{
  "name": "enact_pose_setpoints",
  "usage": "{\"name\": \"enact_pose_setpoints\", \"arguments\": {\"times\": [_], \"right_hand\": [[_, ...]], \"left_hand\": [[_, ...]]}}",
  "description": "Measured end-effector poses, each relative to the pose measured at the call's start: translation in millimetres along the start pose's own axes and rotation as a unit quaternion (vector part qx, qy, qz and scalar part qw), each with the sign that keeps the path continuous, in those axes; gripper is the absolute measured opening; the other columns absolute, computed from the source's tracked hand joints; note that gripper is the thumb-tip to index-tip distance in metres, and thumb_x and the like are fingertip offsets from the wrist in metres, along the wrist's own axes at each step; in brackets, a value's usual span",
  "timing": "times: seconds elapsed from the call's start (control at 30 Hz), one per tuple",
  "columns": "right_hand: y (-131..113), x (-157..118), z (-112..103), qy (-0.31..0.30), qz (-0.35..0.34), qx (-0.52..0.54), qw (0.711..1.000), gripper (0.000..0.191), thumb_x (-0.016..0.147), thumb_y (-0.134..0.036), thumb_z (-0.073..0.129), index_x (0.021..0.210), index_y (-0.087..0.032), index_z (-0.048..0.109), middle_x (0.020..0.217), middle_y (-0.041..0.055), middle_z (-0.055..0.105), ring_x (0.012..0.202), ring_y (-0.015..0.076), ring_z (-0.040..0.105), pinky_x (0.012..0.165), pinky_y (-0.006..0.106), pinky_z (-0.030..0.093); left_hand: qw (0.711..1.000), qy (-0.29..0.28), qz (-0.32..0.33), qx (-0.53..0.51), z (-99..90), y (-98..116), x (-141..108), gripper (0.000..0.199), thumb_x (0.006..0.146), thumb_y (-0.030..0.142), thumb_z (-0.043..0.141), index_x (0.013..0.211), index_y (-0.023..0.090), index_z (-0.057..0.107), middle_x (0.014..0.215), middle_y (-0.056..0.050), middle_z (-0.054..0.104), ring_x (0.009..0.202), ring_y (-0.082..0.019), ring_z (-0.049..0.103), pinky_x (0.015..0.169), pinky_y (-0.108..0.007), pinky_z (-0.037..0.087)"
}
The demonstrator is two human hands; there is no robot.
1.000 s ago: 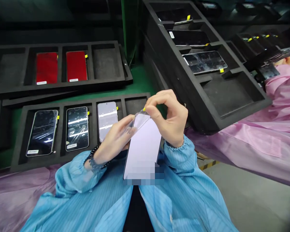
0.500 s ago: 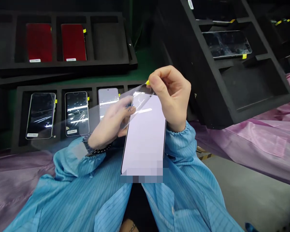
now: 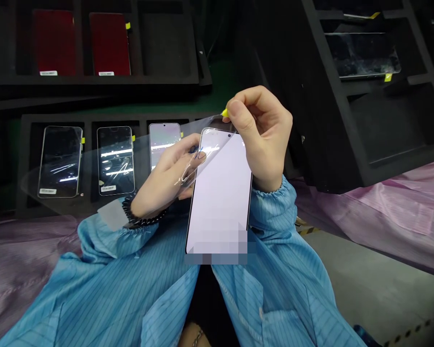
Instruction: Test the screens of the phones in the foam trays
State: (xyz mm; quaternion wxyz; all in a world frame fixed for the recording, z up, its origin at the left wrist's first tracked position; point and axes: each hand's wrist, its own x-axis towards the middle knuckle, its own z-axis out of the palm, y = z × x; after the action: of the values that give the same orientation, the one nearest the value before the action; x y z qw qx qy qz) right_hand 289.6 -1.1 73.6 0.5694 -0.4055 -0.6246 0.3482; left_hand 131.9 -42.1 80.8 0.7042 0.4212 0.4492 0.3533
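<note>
My left hand (image 3: 169, 176) grips a smartphone (image 3: 222, 193) by its left edge, thumb near the upper corner. The phone's screen glows plain white, and its lower end is blurred by pixelation. With thumb and forefinger my right hand (image 3: 264, 130) pinches a yellow tab (image 3: 224, 113) just above the phone's top edge. From that tab a clear film (image 3: 141, 149) with blue handwriting spreads leftward, over my left hand and the tray behind. One film edge runs slantwise across the upper part of the screen.
A black foam tray (image 3: 32, 207) holds several phones with yellow tabs, one a lit phone (image 3: 164, 140). Behind it, another tray (image 3: 141, 82) holds two red-screened phones. At right a stacked tray (image 3: 332, 164) holds a dark phone (image 3: 365, 55). Pink sleeves (image 3: 390, 207) lie at both sides.
My view has shifted slightly, so the trays sit higher. The phone and my right hand appear a little higher and further right. Both holds are unchanged, the film still stretched leftward.
</note>
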Motion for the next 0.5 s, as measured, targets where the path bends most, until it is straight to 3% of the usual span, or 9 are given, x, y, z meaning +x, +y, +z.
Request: {"name": "enact_pose_setpoints", "arguments": {"times": [0.23,0.33,0.5], "right_hand": [[-4.4,1.5,-0.1,-0.008,-0.017,-0.002,1.000,0.021,0.098,-0.031,0.063,0.079,-0.023,0.058,0.079,-0.0040,0.063,0.077,0.0112,0.061,0.079,0.029,0.053],[-4.7,3.2,0.3,-0.013,-0.016,-0.018,1.000,0.022,0.099,-0.031,0.062,0.078,-0.024,0.057,0.079,-0.0038,0.063,0.076,0.0102,0.060,0.077,0.025,0.053],[-6.7,1.5,4.2,-0.007,-0.017,0.034,0.999,0.019,0.095,-0.016,0.064,0.077,-0.023,0.061,0.075,-0.0032,0.061,0.073,0.0110,0.060,0.074,0.026,0.054]], "left_hand": [[1.000,0.005,0.027,0.010,0.5,-0.1,-3.4,0.020,0.087,0.036,0.063,0.082,0.019,0.053,0.056,0.007,0.041,0.034,-0.001,0.031,0.030,-0.013,0.023],[0.999,0.006,0.034,0.007,-0.2,-0.2,-4.3,0.021,0.086,0.037,0.065,0.083,0.020,0.054,0.056,0.007,0.040,0.034,-0.001,0.031,0.030,-0.012,0.023],[0.999,0.004,0.036,0.005,-1.4,-2.3,-5.1,0.020,0.088,0.038,0.064,0.088,0.019,0.057,0.055,0.007,0.041,0.033,-0.001,0.031,0.031,-0.012,0.024]]}}
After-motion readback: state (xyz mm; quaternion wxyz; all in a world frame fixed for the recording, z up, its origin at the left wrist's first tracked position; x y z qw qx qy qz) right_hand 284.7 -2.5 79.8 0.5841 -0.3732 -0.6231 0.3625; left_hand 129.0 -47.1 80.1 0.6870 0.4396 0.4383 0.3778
